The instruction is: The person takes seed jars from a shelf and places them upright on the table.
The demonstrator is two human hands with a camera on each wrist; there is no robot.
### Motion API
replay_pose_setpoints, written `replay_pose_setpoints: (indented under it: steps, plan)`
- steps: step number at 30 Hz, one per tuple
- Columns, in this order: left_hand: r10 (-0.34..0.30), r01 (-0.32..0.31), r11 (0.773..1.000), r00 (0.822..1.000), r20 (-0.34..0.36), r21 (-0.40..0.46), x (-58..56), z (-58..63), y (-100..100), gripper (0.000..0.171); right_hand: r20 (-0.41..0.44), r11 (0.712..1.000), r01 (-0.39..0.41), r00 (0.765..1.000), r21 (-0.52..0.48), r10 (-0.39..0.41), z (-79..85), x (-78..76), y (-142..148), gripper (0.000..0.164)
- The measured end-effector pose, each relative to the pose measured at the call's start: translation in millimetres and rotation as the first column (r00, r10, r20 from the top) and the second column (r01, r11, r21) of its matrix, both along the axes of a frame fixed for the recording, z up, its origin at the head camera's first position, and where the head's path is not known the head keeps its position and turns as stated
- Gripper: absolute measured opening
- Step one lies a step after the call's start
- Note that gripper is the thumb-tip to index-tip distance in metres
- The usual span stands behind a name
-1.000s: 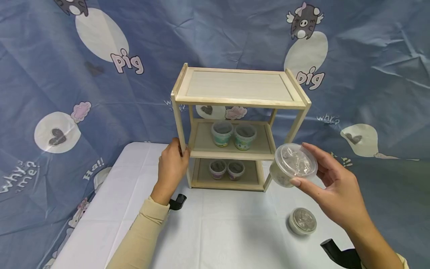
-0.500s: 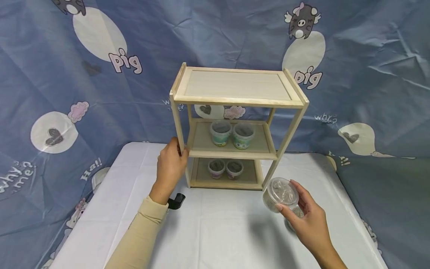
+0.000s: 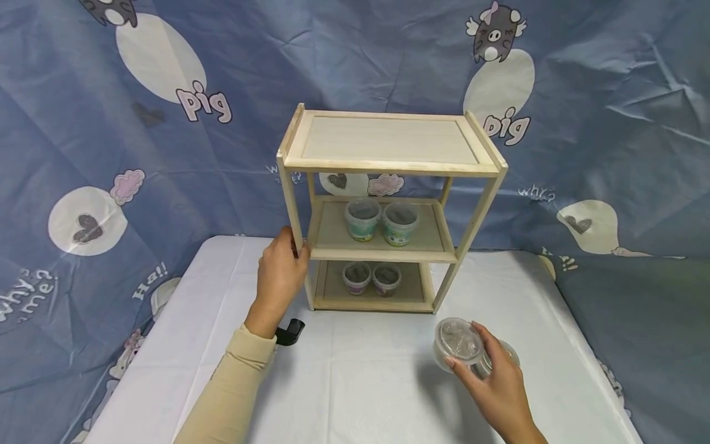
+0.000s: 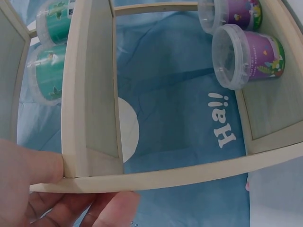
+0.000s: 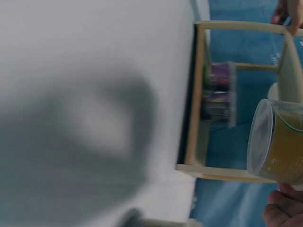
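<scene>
My left hand (image 3: 279,271) grips the front left post of a wooden shelf rack (image 3: 383,253), thumb on one side and fingers on the other, as the left wrist view shows. In my right hand (image 3: 499,385) is a lidded clear plastic tub (image 3: 458,340), pinched between thumb and fingers above the white table; in the right wrist view the tub (image 5: 279,142) looks yellowish-brown. Partly hidden behind that hand is a second lidded tub (image 3: 509,353) on the table. Two green-labelled cups (image 3: 400,225) stand on the middle shelf. Two smaller purple-labelled cups (image 4: 260,54) stand on the bottom shelf.
The rack's top shelf (image 3: 388,140) rises above the cups, and its front right post (image 3: 471,240) stands between the right hand and the shelves. A white cloth covers the table (image 3: 360,370). Blue printed fabric (image 3: 355,55) hangs behind and at both sides.
My right hand has lowered the tub toward the table and drawn it back from the rack's right side, over in front of the second tub. The left hand keeps its grip on the post.
</scene>
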State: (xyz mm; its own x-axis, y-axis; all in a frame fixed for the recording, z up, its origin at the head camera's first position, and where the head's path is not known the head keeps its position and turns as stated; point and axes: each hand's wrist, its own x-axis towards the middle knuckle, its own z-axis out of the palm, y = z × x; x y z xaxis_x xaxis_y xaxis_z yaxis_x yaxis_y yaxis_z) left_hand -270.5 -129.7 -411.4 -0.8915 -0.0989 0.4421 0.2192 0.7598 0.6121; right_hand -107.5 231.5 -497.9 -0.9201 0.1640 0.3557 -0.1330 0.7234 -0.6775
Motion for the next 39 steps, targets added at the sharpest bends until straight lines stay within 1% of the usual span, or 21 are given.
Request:
replay_pose_setpoints:
  steps: [6, 12, 22, 25, 29, 33, 39]
  plan:
    - [-0.007, 0.007, 1.0, 1.0, 0.005, -0.004, -0.1, 1.2, 0.4, 0.017, -0.005, 0.998, -0.031, 0.999, 0.046, 0.031, -23.3, 3.3, -0.7, 0.085]
    - [-0.009, 0.009, 1.0, 1.0, 0.008, -0.005, -1.4, 0.3, 1.0, 0.018, -0.04, 0.991, -0.009, 0.999, 0.133, 0.014, -40.4, 5.4, -1.7, 0.089]
    - [-0.01, 0.01, 1.0, 1.0, 0.018, -0.011, -1.5, 0.4, 0.0, 0.019, -0.124, 0.977, -0.029, 0.991, 0.211, 0.056, -59.8, 3.9, -1.6, 0.089]
    - [-0.015, 0.015, 1.0, 1.0, 0.013, -0.012, -1.8, 0.6, 0.0, 0.019, -0.133, 0.974, -0.04, 0.989, 0.221, 0.071, -64.5, 2.4, -1.6, 0.09]
    - [-0.019, 0.019, 1.0, 1.0, 0.016, -0.016, -2.4, 1.1, 0.0, 0.019, -0.12, 0.973, -0.046, 0.99, 0.226, 0.074, -69.7, 0.6, -1.4, 0.091]
    - [-0.016, 0.017, 1.0, 1.0, 0.025, -0.022, -2.2, 2.6, -0.6, 0.02, -0.099, 0.966, -0.055, 0.992, 0.252, 0.082, -74.2, -0.8, -1.5, 0.09]
    - [-0.019, 0.02, 1.0, 1.0, 0.025, -0.018, -2.5, 2.9, -1.3, 0.02, -0.094, 0.957, -0.056, 0.992, 0.286, 0.086, -77.6, 0.2, -1.3, 0.092]
